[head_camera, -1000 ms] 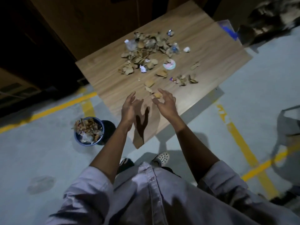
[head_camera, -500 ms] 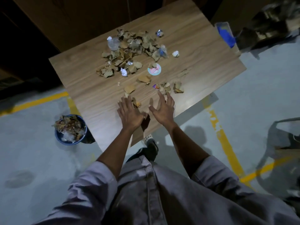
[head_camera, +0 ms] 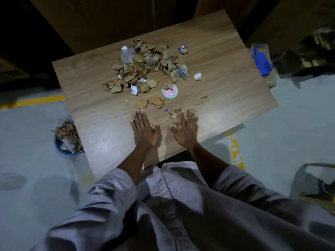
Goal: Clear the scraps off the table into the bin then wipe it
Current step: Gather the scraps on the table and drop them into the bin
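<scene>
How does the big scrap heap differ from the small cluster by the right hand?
The large heap of brown cardboard scraps is many overlapping pieces; the small cluster of brown scraps is only a few. The heap includes clear plastic and white paper; the cluster has one purple wrapper bit. The heap lies well beyond the open right hand; the cluster sits at its fingertips. Both rest on the wooden table.

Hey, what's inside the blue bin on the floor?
Heaped brown scraps and clear plastic in the blue bin. The table covers one side; the heap hides its bottom.
</scene>
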Demonstrator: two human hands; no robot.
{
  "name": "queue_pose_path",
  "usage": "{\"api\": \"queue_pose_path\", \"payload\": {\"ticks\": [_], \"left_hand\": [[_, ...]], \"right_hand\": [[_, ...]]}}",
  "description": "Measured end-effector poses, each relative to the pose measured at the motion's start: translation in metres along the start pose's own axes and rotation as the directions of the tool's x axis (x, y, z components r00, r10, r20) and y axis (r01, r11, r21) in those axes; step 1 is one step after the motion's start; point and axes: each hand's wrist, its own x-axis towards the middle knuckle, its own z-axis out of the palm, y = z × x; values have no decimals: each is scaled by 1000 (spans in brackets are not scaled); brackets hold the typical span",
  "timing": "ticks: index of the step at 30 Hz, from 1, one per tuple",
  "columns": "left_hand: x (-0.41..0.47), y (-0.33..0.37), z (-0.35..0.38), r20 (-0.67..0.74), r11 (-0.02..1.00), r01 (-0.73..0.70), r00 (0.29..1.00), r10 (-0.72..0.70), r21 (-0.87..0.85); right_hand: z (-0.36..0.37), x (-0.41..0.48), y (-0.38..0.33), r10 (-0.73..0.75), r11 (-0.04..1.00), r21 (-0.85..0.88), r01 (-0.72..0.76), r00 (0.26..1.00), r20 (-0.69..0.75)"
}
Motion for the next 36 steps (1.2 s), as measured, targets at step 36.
{"api": "queue_pose_path", "payload": {"ticks": [36], "left_hand": [[-2, 92, 36, -272, 758, 143, 878, -393, -636]], "right_hand": [[-77, 109, 90, -542, 813, -262, 520, 840, -14]]}}
